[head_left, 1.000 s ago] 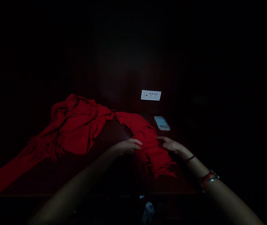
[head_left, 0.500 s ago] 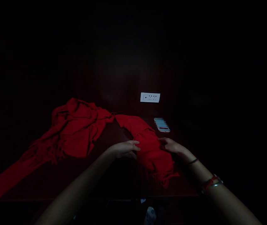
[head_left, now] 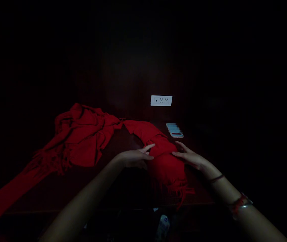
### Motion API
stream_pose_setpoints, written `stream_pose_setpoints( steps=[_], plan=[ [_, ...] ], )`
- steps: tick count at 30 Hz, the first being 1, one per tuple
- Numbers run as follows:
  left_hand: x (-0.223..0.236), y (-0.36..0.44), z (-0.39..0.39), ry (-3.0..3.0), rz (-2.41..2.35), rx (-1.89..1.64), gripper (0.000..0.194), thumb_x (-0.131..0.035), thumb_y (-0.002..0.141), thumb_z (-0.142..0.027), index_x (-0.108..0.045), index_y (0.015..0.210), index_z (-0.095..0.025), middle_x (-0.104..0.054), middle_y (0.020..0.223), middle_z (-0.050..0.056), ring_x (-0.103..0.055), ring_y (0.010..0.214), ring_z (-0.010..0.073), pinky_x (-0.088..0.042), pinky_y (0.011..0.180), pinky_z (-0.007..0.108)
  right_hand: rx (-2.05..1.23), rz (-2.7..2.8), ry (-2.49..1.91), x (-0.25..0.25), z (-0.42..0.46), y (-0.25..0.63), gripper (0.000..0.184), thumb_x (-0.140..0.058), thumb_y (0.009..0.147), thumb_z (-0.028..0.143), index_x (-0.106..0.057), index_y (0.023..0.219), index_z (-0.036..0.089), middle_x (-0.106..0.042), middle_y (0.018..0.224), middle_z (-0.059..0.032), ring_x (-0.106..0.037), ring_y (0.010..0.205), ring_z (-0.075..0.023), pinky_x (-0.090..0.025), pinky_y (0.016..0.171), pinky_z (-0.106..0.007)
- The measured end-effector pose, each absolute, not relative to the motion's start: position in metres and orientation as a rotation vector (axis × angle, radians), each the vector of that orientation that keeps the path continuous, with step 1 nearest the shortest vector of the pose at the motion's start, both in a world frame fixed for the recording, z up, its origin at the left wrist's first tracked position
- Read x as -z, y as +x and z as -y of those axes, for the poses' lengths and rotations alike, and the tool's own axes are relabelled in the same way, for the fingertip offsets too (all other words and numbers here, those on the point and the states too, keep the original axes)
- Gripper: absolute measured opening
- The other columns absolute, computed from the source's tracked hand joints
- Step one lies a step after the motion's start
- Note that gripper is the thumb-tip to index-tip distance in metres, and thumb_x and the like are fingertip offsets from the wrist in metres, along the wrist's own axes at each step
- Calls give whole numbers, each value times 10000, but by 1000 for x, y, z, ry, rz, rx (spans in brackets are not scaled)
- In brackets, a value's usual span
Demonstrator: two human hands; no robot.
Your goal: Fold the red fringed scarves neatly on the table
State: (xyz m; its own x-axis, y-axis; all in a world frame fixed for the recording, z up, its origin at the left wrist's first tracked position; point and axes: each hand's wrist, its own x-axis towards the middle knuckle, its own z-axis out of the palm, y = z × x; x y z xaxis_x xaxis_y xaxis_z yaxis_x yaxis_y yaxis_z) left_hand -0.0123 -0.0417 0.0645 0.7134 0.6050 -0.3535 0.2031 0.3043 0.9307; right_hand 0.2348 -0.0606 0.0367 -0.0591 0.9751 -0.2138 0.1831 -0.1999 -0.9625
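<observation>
A folded red scarf (head_left: 167,161) with a fringed near end lies on the dark table (head_left: 82,191). My left hand (head_left: 138,156) is at the scarf's left edge, thumb and forefinger apart, some of its other fingers hidden below in shadow. On the opposite edge, my right hand (head_left: 190,156) has its fingers spread, one fingertip touching the cloth. Neither hand grips the fabric. Farther left lies a larger crumpled heap of red fringed cloth (head_left: 82,134), with a long red strip trailing off toward the lower left. Whether the two pieces are joined is hard to tell.
A phone (head_left: 175,130) lies on the table beyond my right hand. Behind it, a white socket plate (head_left: 161,100) is set in the dark wall. Below the table's front edge, a pale, bottle-like item (head_left: 163,226) shows dimly. The surroundings are very dark.
My right hand has shifted slightly right and its fingers have spread wider. The left hand's thumb and forefinger have parted. The scarf's fringe hangs a little differently, and the view has tilted slightly.
</observation>
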Motion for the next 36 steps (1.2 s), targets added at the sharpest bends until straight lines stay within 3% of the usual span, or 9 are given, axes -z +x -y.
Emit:
stream_pose_setpoints(
  steps=[4, 7, 12, 18, 21, 25, 29, 33, 36],
  plan=[
    [-74, -19, 37, 1193, -696, -360, 395, -545, 708, -113, -503, 1093, -193, -512, 720, -13, -371, 415, -15, -229, 356, 102, -1594, 1285, -1318, -51, 88, 243, 873, -677, 574, 188, -183, 1285, 305, -542, 1054, -49, -564, 868, -153, -485, 721, -278],
    [-78, -20, 38, 1183, -753, -357, 310, -511, 729, -111, -548, 1031, -172, -552, 805, 20, -347, 400, -21, -154, 310, 105, -1528, 1255, -1225, -55, 86, 246, 700, -639, 605, 173, -335, 1228, 276, -585, 974, -32, -588, 777, -127, -491, 704, -256],
    [-77, -20, 42, 1289, -884, -214, 406, -481, 764, -185, -418, 1166, -182, -575, 951, 66, -431, 406, 13, -157, 290, 121, -1330, 1368, -1495, -47, 70, 251, 569, -609, 567, 109, -494, 1119, 181, -511, 1139, -79, -511, 982, -195, -420, 849, -297],
    [-65, -14, 47, 1475, -805, 108, 639, -521, 753, -291, -185, 1296, -262, -607, 827, 19, -446, 419, 36, -284, 354, 125, -1360, 1685, -1333, -54, 79, 244, 790, -641, 586, 190, -262, 1277, 256, -249, 1345, -30, -284, 1189, -180, -267, 974, -335],
    [-61, -13, 45, 1544, -699, 72, 496, -573, 708, -275, -425, 1180, -237, -555, 693, -32, -437, 425, 25, -275, 366, 119, -1289, 1764, -1316, -59, 94, 240, 836, -690, 525, 177, -300, 1259, 255, -197, 1364, -23, -180, 1230, -189, -170, 1010, -346],
    [-64, -21, 40, 1440, -469, -212, 256, -604, 681, -295, -615, 894, -153, -555, 685, -9, -494, 559, 49, -329, 445, 118, -1429, 1521, -1175, -69, 108, 242, 751, -645, 592, 193, -301, 1255, 279, -347, 1291, -57, -373, 1133, -212, -322, 934, -362],
    [-68, -30, 39, 1292, -341, -267, 362, -544, 729, -362, -551, 1033, -165, -582, 896, 45, -558, 743, 117, -401, 563, 166, -1452, 1377, -1163, -76, 107, 245, 675, -617, 625, 196, -335, 1234, 273, -479, 1175, -66, -509, 990, -208, -407, 846, -342],
    [-62, -25, 44, 1318, -446, 25, 378, -473, 780, -356, -481, 1120, -189, -601, 800, 20, -545, 478, 74, -336, 391, 148, -1433, 1529, -1288, -65, 107, 245, 550, -662, 568, 184, -501, 1090, 249, -483, 1173, -38, -468, 1036, -210, -375, 893, -335],
    [-58, -17, 50, 1316, -411, 183, 521, -482, 781, -333, -296, 1258, -237, -605, 727, -7, -504, 386, 69, -303, 345, 149, -1469, 1572, -1274, -56, 118, 245, 586, -645, 607, 222, -444, 1155, 268, -393, 1262, -23, -405, 1102, -201, -351, 918, -328]
  ],
)
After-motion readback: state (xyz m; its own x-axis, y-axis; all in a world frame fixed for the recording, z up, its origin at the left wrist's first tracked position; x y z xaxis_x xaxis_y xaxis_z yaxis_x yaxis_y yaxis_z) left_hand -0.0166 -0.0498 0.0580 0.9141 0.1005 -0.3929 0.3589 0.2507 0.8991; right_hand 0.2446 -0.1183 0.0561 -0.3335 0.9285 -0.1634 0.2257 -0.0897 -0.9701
